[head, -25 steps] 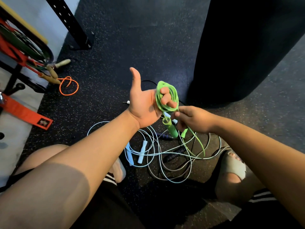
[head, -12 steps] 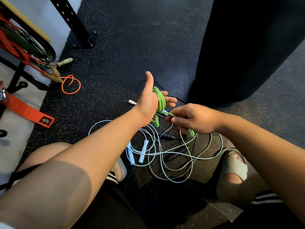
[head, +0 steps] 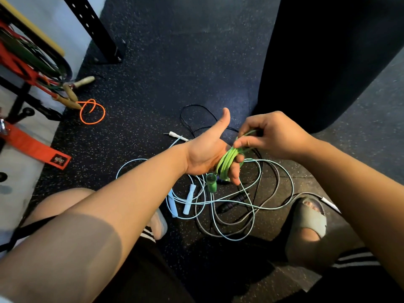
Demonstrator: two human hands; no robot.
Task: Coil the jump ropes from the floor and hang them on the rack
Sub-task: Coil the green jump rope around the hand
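Coiling of rope one is under way. The left hand (head: 207,154), near frame centre, lies palm up with the thumb out, and the green jump rope (head: 227,162) is wound in several turns round its lightly bent fingers, so it serves as the spool. One green handle (head: 211,182) hangs below the palm at 6 o'clock. The right hand (head: 273,136), at 2 o'clock of the left, pinches the free green strand between thumb and fingers. My judgement is that this coil is nearly wound, but nothing from the pile is hung yet. Floor count at 6 o'clock, all tangled: one light blue rope (head: 269,162) with two pale handles, one black rope (head: 196,110) with dark handles (head: 234,202), and one grey rope (head: 218,234) with white handles (head: 175,134); the exact black handle count is unclear. One orange rope (head: 91,111) lies at 9 o'clock beneath the rack (head: 19,92); whether it is attached I cannot tell. That leaves three or four ropes to coil and hang.
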